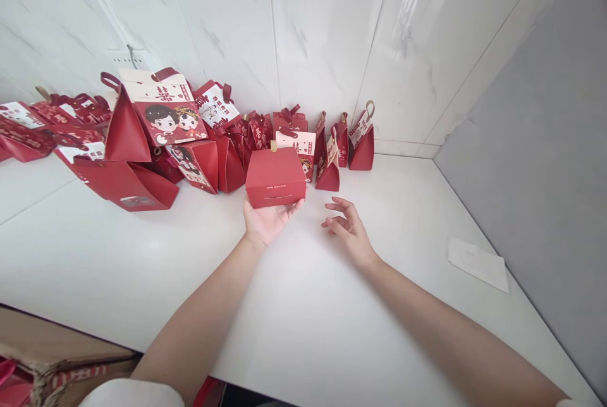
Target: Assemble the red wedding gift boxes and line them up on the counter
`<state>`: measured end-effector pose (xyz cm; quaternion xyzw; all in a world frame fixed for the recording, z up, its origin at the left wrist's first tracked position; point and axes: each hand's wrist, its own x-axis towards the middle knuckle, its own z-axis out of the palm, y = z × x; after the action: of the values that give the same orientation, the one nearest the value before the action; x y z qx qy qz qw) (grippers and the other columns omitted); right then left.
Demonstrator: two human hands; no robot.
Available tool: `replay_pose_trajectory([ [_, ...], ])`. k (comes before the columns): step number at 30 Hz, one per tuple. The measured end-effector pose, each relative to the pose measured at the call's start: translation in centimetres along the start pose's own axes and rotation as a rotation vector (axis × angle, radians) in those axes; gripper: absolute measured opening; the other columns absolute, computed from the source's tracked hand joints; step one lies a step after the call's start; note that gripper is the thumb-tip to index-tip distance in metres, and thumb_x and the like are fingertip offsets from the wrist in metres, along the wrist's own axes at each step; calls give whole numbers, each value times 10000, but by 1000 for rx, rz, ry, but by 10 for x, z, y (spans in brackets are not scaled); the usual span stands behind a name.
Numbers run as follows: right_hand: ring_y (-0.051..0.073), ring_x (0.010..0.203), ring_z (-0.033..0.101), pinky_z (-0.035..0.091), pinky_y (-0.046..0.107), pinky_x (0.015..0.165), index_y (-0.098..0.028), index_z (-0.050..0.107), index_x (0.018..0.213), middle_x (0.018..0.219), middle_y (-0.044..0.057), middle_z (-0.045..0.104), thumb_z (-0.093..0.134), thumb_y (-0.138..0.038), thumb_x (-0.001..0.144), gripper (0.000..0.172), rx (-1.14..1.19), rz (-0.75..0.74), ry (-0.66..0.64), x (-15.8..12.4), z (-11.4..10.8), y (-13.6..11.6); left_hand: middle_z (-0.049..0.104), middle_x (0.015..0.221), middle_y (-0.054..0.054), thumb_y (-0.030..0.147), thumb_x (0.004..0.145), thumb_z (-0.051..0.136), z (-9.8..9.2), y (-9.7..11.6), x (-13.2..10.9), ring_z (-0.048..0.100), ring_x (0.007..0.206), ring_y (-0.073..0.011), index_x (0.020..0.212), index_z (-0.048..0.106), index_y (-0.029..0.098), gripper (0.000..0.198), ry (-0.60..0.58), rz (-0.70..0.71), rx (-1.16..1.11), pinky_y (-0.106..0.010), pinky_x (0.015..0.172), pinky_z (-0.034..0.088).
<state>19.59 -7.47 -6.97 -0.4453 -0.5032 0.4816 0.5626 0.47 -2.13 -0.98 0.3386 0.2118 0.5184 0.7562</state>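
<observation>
A red gift box (275, 178) rests on the palm of my left hand (268, 220), its plain base side tilted towards me. The fingers support it from below and at its right edge; most of them are hidden behind the box. To the right, my right hand (348, 230) hovers over the white table (303, 306) with curled fingers apart and nothing in them. Behind the held box stand several small red gift boxes with ribbon loops, among them one with a pale printed label (328, 164) and one farther right (363, 148).
At the left, more red gift boxes are piled up, with a large one (161, 110) on top. A folded white paper (478, 261) lies near the right edge. An opened cardboard carton (71, 356) is at the lower left. A tiled wall (322, 28) bounds the back.
</observation>
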Motion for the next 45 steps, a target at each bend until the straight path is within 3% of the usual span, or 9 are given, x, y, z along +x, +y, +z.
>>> replay_pose_trajectory([
  [13,163,816,618,498,336,714,-302,420,1253,1235,77,504,604,-399,837,465,7,-6,-8,1,0,3,555,1305,-165,700,791,369,4,-2,-2,486,1251,-359,1342,462,166,772,-88,-63,16,-482,962,444],
  [18,180,833,633,509,342,718,-300,413,1279,1248,82,530,510,-491,890,444,9,7,23,0,-1,2,599,1254,-85,553,817,442,-13,-7,3,544,1179,-323,1132,592,223,481,21,-17,61,-474,885,505],
  [23,212,919,647,518,368,755,-328,346,1376,1322,81,517,309,-584,938,509,69,-23,-29,-3,0,-3,692,936,-82,391,780,557,-29,-17,10,633,983,-302,860,644,182,240,97,-17,174,-460,823,521],
  [29,224,925,638,529,402,800,-326,334,1397,1230,64,592,609,-478,846,635,-55,1,-1,-2,2,2,699,1043,-33,296,695,705,-35,-26,18,635,971,-230,1007,683,217,323,149,89,398,-360,853,488],
  [32,244,1075,604,463,459,977,-328,419,1372,1304,48,564,565,-456,878,531,-116,-7,29,0,2,7,675,1136,-28,504,812,583,-32,-28,17,561,1151,-257,1110,651,248,399,205,213,446,-370,943,450],
  [35,274,1333,399,300,473,1131,-288,610,1213,1432,39,446,530,-437,895,360,-292,-68,7,-1,3,8,629,1232,-52,658,862,401,-25,-28,12,516,1223,-263,1220,582,258,567,101,260,438,-377,973,445],
  [37,280,1376,327,272,489,1143,-264,656,1121,1462,52,396,535,-427,892,306,-402,-98,10,-1,4,8,623,1239,-68,594,835,531,-23,-26,9,546,1189,-264,1236,560,247,531,72,277,539,-372,963,460],
  [41,253,1348,371,345,514,1091,-253,485,1271,1440,100,396,517,-392,909,389,-443,-240,103,-3,6,0,676,1108,-89,438,747,710,-24,-23,8,633,1019,-258,1114,611,178,461,93,300,751,-354,851,520],
  [45,267,1372,333,352,533,1077,-257,383,1327,1470,118,340,500,-303,916,429,-594,-625,204,5,5,-41,697,1052,-91,439,726,718,-27,-24,12,658,950,-250,1071,625,154,457,108,274,815,-351,797,540],
])
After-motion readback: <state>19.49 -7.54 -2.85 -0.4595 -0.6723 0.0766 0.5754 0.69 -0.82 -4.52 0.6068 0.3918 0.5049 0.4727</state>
